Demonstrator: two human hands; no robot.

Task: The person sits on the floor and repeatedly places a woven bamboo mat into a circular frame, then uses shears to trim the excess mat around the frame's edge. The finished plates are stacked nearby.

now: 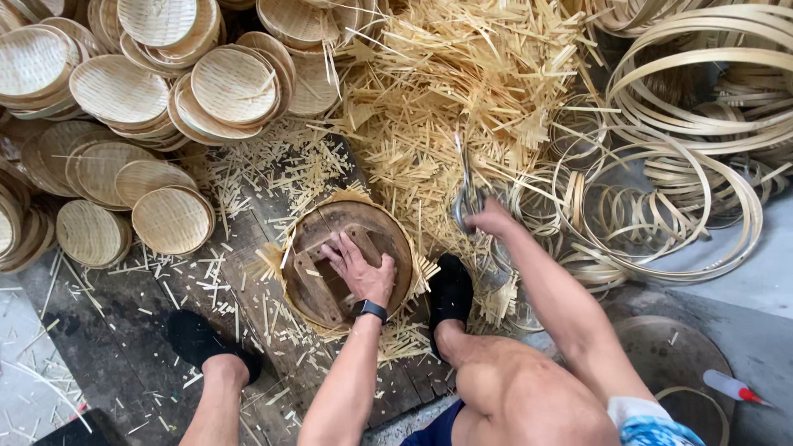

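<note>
Your left hand (361, 268) is pressing flat, fingers spread, on a round wooden form (347, 263) sitting in the middle of the dark plank floor (124, 355), between your two black shoes. Woven bamboo (413, 277) is sticking out from under the form's rim all around, most ragged at three and nine o'clock. That fringe looks thin, light and springy, likely to splinter and prick, so you are better off holding through the stiff, heavier wooden form than pinching the loose ends.

At ten to eleven o'clock from the form, stacks of finished shallow woven trays (173, 219) are piling up against each other. At twelve to one o'clock a heap of cut bamboo strips (462, 74) is spilling toward the form.

Just right of the form, at about two o'clock, your right hand (489, 219) is closing around the handles of metal shears (467, 194), blades pointing up and away from you. At three o'clock and beyond, loose bamboo hoops (694, 124) are lying coiled and overlapping. At five o'clock a small bottle with a red tip (733, 386) is lying on grey floor.
</note>
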